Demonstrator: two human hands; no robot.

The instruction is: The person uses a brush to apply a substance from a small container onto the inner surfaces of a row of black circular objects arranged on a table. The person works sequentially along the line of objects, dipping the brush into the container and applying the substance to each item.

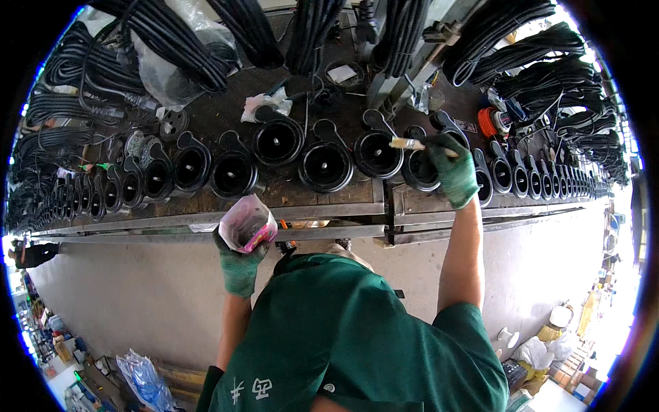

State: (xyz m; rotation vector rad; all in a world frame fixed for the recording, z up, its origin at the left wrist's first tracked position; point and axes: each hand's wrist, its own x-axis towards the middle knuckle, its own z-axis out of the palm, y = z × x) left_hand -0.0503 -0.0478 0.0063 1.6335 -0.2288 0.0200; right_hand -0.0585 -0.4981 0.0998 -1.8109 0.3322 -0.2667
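Observation:
My left hand (240, 264), in a green work glove, is closed round an open-topped pink and white carton (248, 223) just in front of the bench edge. In my gloved right hand (449, 168) is a paintbrush (408, 143), its pale bristles pointing left. The bristles are over the right side of a round black housing (378, 155) with a metal shaft in its middle; whether they touch it I cannot tell. Another black housing (420, 169) lies partly under the right hand. More of them stand in a row, among them one (325, 167) between my hands.
Bundles of black cable (312, 34) hang above the bench (343, 199). A clear plastic bag (165, 69), a crumpled white wrapper (266, 106) and a red coil (488, 122) lie behind the row. A person (34, 255) is at far left. Sacks (534, 351) sit at lower right.

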